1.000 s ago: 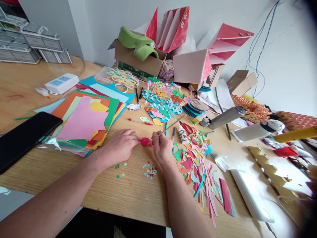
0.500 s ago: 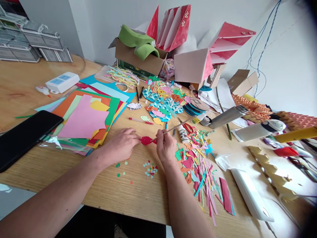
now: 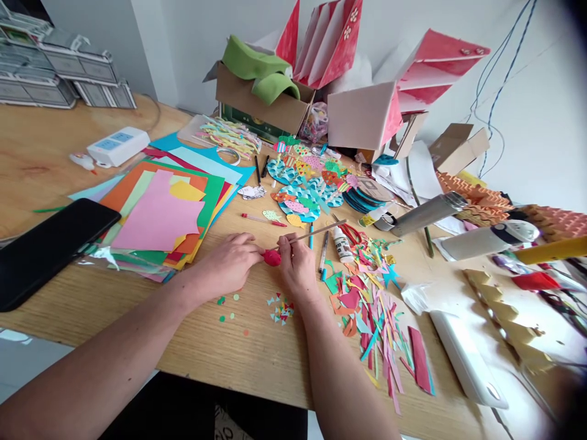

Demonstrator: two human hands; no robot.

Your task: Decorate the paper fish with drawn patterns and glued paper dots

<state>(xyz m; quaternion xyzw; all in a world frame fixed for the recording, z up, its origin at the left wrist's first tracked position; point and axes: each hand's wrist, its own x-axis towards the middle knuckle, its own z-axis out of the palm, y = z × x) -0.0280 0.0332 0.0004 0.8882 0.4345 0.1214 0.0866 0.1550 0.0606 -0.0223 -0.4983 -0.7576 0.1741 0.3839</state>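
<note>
Red paper piece (image 3: 272,257) sits pinched in our left hand (image 3: 226,265), seemingly to steady it. Our right hand (image 3: 298,269) grips a thin wooden stick (image 3: 316,235), its tip at the piece.

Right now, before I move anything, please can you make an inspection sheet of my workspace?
Surface: wooden table, with small paper bits near the hands.
Job's things: red paper shape; thin wooden stick, its tip at the shape.
Hands: left hand has its fingertips at the shape; right hand holds the stick.
Clutter: coloured paper stack, paper scraps, white glue bottle.
Cables: blue cable along the wall.
Surroundings: cardboard box, red folded paper fans, grey metal drawers.
</note>
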